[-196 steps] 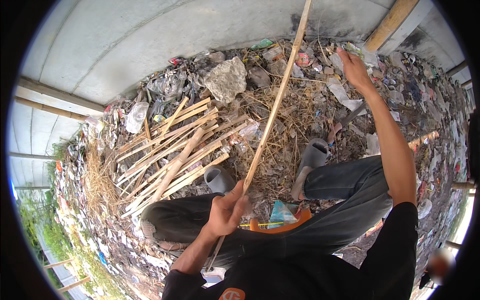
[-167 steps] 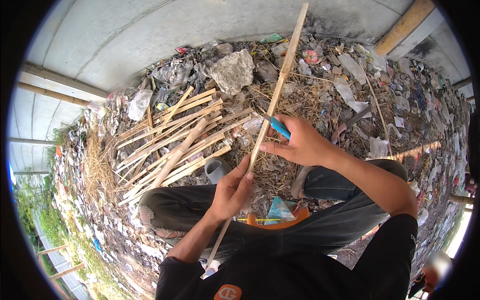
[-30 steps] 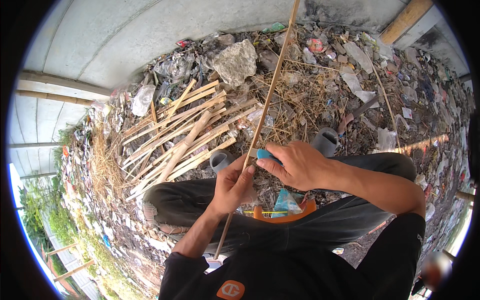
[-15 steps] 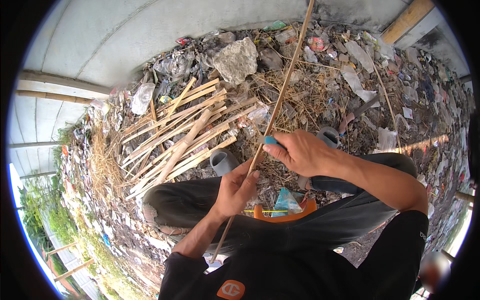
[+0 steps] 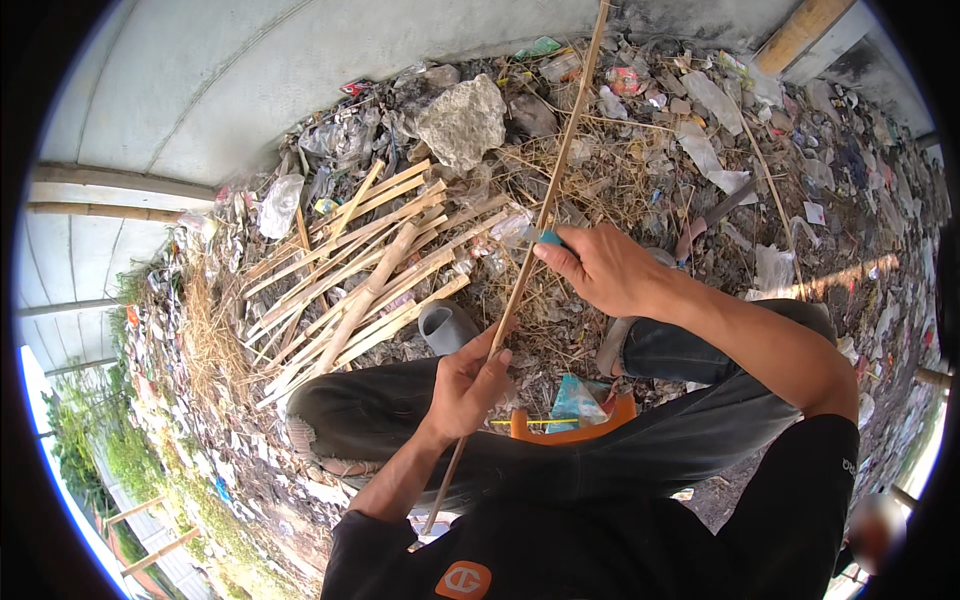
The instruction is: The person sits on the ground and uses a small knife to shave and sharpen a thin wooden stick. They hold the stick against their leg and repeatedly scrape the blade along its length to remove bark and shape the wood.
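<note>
Bamboo strip (image 5: 545,215), long and thin, runs from 7 o'clock near the lap up to 12 o'clock at the top rim, crossing the middle of the view. The left hand (image 5: 465,385) is closed around its lower part, and the right hand (image 5: 600,268) pinches a blue-handled knife (image 5: 549,238) against the strip higher up. Over the last second the right hand has climbed the strip, from just beside the left hand to well apart from it, toward 1 o'clock; by my reading, that is a shaving stroke carried away from the body, with the upper length not yet worked. Out at 10 o'clock lies a pile of split bamboo slats (image 5: 350,270), a grey rock (image 5: 462,122) sits at 11 o'clock, and an orange stool (image 5: 572,420) shows beneath the dark trousers (image 5: 520,470) amid littered ground (image 5: 800,200).
</note>
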`<state>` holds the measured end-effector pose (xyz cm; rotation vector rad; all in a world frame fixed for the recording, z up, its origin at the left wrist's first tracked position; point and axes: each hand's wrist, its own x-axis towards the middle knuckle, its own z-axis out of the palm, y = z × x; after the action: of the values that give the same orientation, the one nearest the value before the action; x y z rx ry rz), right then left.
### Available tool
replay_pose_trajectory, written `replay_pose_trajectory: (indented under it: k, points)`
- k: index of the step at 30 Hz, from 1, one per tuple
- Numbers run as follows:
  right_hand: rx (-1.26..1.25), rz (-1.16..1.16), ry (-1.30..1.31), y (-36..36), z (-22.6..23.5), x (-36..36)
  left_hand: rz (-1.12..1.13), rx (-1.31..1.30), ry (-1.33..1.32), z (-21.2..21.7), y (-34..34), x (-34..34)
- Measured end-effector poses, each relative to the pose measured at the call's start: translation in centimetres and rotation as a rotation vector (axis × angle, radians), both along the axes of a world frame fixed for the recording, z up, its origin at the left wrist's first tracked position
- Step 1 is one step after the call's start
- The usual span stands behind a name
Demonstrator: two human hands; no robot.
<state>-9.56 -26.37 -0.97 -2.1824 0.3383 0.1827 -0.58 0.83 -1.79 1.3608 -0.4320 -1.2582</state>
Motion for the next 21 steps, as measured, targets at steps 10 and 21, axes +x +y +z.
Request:
replay_pose_trajectory:
  k: [10, 21]
  points:
    - [-0.105, -0.323, -0.061, -6.0, -2.5, 1.4, -0.088, 0.054, -0.012, 0.2, 1.1, -0.2]
    - [-0.038, -0.114, -0.11, -4.5, 0.0, 0.7, -0.056, 0.057, -0.06, 0.7, 0.2, 0.3]
